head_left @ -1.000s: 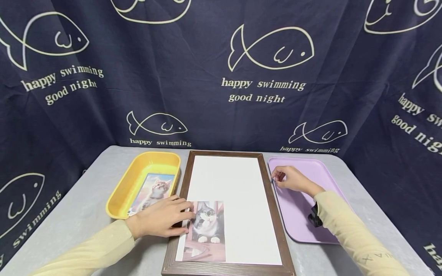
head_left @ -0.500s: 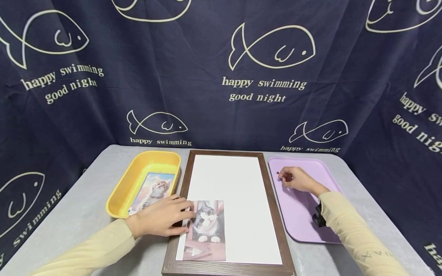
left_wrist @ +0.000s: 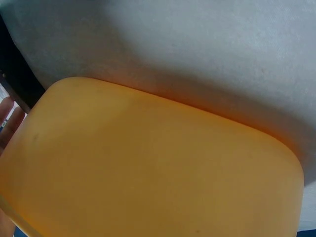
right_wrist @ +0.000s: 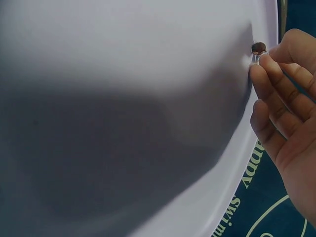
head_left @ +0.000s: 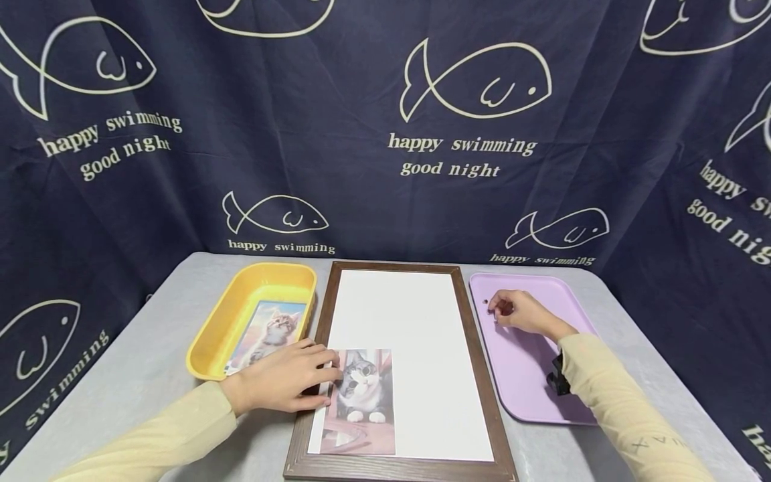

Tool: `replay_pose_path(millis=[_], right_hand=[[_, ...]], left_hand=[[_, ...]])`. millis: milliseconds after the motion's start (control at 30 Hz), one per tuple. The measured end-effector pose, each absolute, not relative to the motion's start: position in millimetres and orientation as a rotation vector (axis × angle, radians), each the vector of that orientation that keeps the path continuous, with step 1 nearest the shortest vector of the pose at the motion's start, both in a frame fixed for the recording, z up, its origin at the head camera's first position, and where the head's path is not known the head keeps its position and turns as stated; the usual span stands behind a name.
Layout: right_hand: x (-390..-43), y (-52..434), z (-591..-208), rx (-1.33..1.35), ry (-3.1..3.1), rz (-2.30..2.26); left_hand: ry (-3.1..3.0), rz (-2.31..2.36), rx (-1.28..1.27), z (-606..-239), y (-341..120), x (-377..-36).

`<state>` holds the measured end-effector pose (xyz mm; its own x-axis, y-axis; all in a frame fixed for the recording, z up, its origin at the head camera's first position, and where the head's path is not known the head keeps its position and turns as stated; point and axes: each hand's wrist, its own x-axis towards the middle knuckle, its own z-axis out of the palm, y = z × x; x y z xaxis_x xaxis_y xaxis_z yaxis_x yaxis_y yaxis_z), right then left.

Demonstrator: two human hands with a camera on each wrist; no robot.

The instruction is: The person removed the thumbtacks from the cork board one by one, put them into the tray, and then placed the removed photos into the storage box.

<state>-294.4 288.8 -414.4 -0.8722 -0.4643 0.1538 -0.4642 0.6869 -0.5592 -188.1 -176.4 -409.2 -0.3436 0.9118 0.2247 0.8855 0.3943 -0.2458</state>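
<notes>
My left hand [head_left: 289, 380] rests over the left edge of the brown-framed whiteboard [head_left: 415, 314], its fingertips on the left edge of a grey-and-white cat photo [head_left: 361, 395]. That photo lies at the board's lower left. Over the purple tray [head_left: 518, 388], my right hand [head_left: 523, 312] pinches a small magnetic push pin [right_wrist: 258, 48] between thumb and fingertips. The pin has a clear body and a round, dark end. Two tiny pieces, one of them a dark piece [head_left: 485, 301], lie near the tray's left edge beside the hand.
Left of the board stands a yellow bin [head_left: 207, 335] with a kitten picture [head_left: 276, 328] inside, partly hidden by my left hand. The bin's wall fills much of the left wrist view. A dark blue fish-print curtain [head_left: 361, 161] hangs behind the grey table [head_left: 120, 375].
My right hand has moved slightly right from the tray's left edge, and the tiny pieces there have come into sight. My left hand and the cat photo stay in place.
</notes>
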Motion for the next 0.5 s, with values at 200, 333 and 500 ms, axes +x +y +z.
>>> replay_pose_path(millis=[200,333,500], right_hand=[[-297,287,-412,-0.797,2.920,-0.931],[-297,284,-407,-0.824,2.930,-0.923],[-298,277,-402,-0.858,2.941,-0.929]], left_hand=[[-2.342,0.112,-1.564,-408,-176,-188],[-2.343,0.117,-1.565,-408,-176,-188],[-2.346,0.120,-1.566,-408,-176,-188]])
